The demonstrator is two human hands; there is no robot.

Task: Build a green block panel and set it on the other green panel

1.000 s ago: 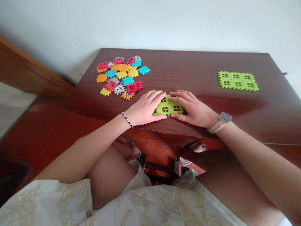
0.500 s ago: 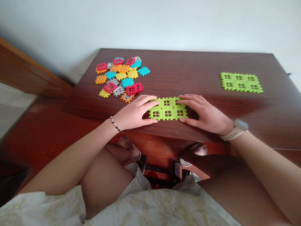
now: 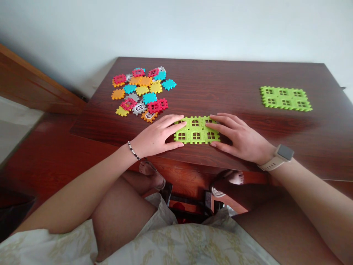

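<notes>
A green panel of joined window pieces (image 3: pixel 196 129) lies on the table near its front edge, with toothed borders and two rows of small windows. My left hand (image 3: pixel 154 137) grips its left end, thumb at the near edge and fingers over the far corner. At the right end, my right hand (image 3: pixel 239 138) holds the panel the same way, the index finger lying across an upper window. Fingertips on both sides hide parts of the panel's corners.
To the right lies a second green window panel (image 3: pixel 285 98). A loose pile of toothed pieces in red, orange, yellow, blue and grey, including a blue piece (image 3: pixel 149 98), spreads over the left of the dark wooden table (image 3: pixel 215 82). Behind it rises a pale wall (image 3: pixel 193 29).
Both hands keep their hold on the green panel, which stays in nearly the same place. The view has shifted slightly; the right index finger reaches a little further over the panel.
</notes>
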